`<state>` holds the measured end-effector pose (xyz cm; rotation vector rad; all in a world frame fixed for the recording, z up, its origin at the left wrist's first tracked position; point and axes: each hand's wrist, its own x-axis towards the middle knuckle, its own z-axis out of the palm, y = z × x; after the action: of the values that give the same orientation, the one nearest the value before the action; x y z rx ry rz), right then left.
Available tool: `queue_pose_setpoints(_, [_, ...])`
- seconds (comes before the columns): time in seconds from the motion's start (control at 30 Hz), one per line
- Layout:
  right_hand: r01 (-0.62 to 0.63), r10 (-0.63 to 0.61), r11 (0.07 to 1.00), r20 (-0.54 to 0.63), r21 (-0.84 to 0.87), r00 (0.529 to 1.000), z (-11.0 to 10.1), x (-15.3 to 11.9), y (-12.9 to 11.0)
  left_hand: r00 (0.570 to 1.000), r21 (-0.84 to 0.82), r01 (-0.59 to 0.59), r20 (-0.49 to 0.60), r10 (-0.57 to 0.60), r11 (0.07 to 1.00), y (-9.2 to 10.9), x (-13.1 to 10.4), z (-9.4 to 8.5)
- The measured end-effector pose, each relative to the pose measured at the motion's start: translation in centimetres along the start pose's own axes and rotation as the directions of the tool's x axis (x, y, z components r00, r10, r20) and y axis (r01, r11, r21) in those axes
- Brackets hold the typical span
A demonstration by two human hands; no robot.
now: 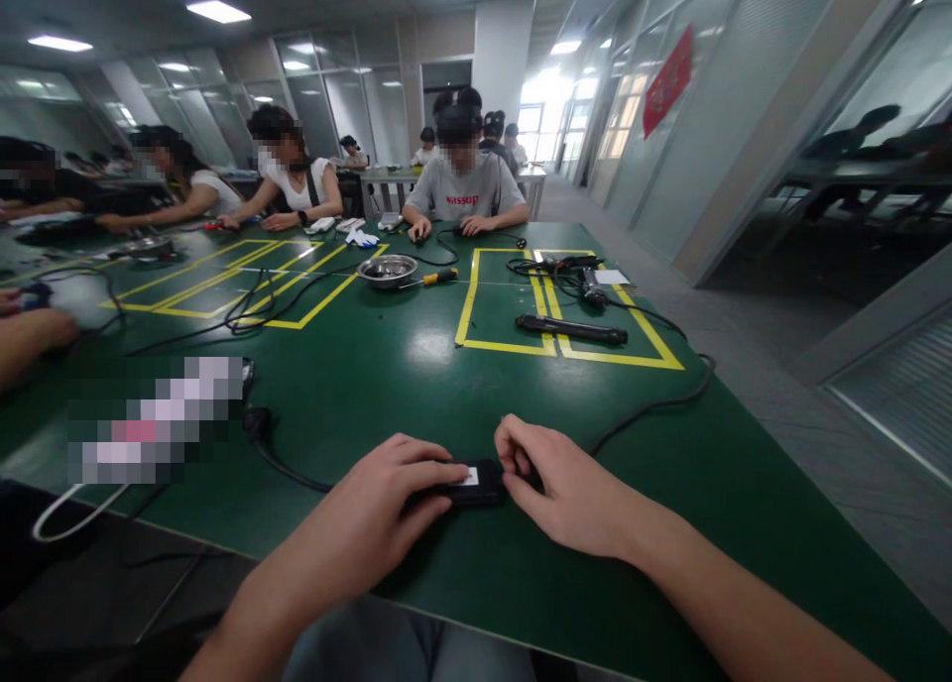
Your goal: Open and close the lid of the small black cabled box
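Observation:
A black box with a white label (476, 484) lies on the green table near its front edge. My left hand (406, 489) is closed over the left part of this box, fingers on its top and thumb along its near side. At the box's right end is my right hand (546, 479), its fingers curled together; whatever they hold is hidden. A black cable (654, 404) runs from beside my right hand to the back right. Another cable leads left from under my left hand to a black plug (258, 424).
A blurred pale object (171, 414) lies at the left. Farther back are a metal bowl (387, 271), a screwdriver (438, 278), a black tube (571, 329), a black tool (593, 290) and yellow tape outlines. A person (465, 176) sits opposite; others work at the left.

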<state>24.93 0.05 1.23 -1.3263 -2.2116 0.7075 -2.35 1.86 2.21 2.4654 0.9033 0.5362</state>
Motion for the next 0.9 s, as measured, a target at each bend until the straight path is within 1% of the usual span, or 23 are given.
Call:
queue_pose_setpoints(0.07, [0.006, -0.006, 1.000, -0.005, -0.005, 1.000, 0.0, 0.0, 0.0, 0.995, -0.021, 0.036, -0.088, -0.037, 0.999, -0.5, 0.1, 0.3])
queue_pose_setpoints(0.13, [0.014, -0.014, 1.000, -0.008, -0.013, 1.000, 0.1, 0.0, 0.1, 0.972, 0.011, 0.101, -0.214, -0.096, 0.995, -1.3, 0.4, 0.7])
queue_pose_setpoints(0.17, [0.018, -0.019, 1.000, -0.010, -0.018, 1.000, 0.2, 0.0, 0.1, 0.957, 0.035, 0.135, -0.263, -0.121, 0.990, -1.7, 0.5, 0.9])
queue_pose_setpoints(0.2, [0.024, -0.024, 0.999, -0.013, -0.024, 1.000, 0.3, 0.0, 0.1, 0.947, 0.058, 0.162, -0.289, -0.139, 0.985, -2.1, 0.7, 1.1])
queue_pose_setpoints(0.27, [0.035, -0.036, 0.999, -0.019, -0.035, 0.999, 0.4, 0.0, 0.2, 0.948, 0.085, 0.183, -0.281, -0.153, 0.979, -2.7, 0.9, 1.5])
queue_pose_setpoints(0.33, [0.045, -0.046, 0.998, -0.024, -0.044, 0.999, 0.5, 0.0, 0.1, 0.955, 0.093, 0.176, -0.259, -0.147, 0.980, -2.9, 0.8, 1.6])
queue_pose_setpoints(0.47, [0.057, -0.059, 0.997, -0.021, -0.051, 0.998, 0.4, 0.0, -0.1, 0.950, 0.116, 0.128, -0.300, -0.088, 0.985, -2.3, -0.4, 1.4])
queue_pose_setpoints(0.6, [0.052, -0.054, 0.997, -0.025, -0.053, 0.998, 0.3, 0.0, -0.3, 0.975, 0.113, 0.049, -0.220, -0.023, 0.992, -1.6, -1.8, 1.3])
queue_pose_setpoints(0.67, [0.049, -0.050, 0.997, -0.031, -0.056, 0.998, 0.4, 0.0, -0.2, 0.982, 0.112, 0.053, -0.186, -0.032, 0.992, -1.4, -1.9, 1.2])
queue_pose_setpoints(0.8, [0.054, -0.057, 0.996, -0.045, -0.066, 0.997, 0.6, 0.0, 0.1, 0.991, 0.093, 0.077, -0.118, -0.066, 0.993, -1.1, -1.4, 0.8])
queue_pose_setpoints(0.9, [0.075, -0.078, 0.995, -0.052, -0.071, 0.996, 0.6, -0.1, 0.2, 0.990, 0.100, 0.066, -0.129, -0.052, 0.993, -1.0, -1.2, 0.5])
